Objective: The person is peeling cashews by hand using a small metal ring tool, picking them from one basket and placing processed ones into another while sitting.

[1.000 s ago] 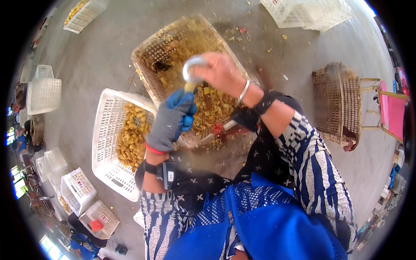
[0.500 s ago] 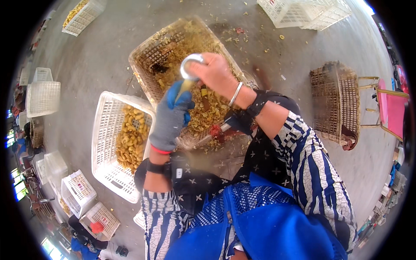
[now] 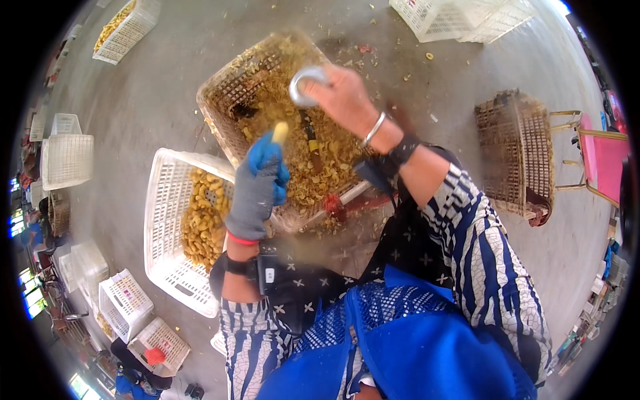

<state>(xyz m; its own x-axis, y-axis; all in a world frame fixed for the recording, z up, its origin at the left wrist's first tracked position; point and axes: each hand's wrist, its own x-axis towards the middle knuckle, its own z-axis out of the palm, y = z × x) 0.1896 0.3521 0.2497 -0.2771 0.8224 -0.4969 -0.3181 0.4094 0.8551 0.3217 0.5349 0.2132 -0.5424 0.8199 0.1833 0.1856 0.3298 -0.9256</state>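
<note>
My left hand (image 3: 257,183), in a grey glove with blue fingertips, is closed round a pale yellow finger-shaped piece of produce (image 3: 281,132), whose tip sticks up out of the fist. My bare right hand (image 3: 347,100) grips a shiny metal ring tool (image 3: 294,87), slightly blurred, a short way up and right of the piece. Both hands are over a dirty, worn basket (image 3: 217,127) holding many yellowish peelings (image 3: 327,157). A dark tool with a yellow band (image 3: 313,144) lies on the peelings. Left of my gloved hand, a white basket (image 3: 160,233) contains several yellow-brown pieces (image 3: 200,227).
A stained brown basket (image 3: 513,153) and a pink chair (image 3: 600,160) stand to the right. White crates (image 3: 460,23) are at the far right, and a filled crate (image 3: 123,40) at the far left. More crates (image 3: 67,160) line the left side. Scraps litter the concrete floor.
My right hand and the ring tool have moved up and right, away from the piece. My left hand has lowered slightly, still holding the piece, whose tip now shows.
</note>
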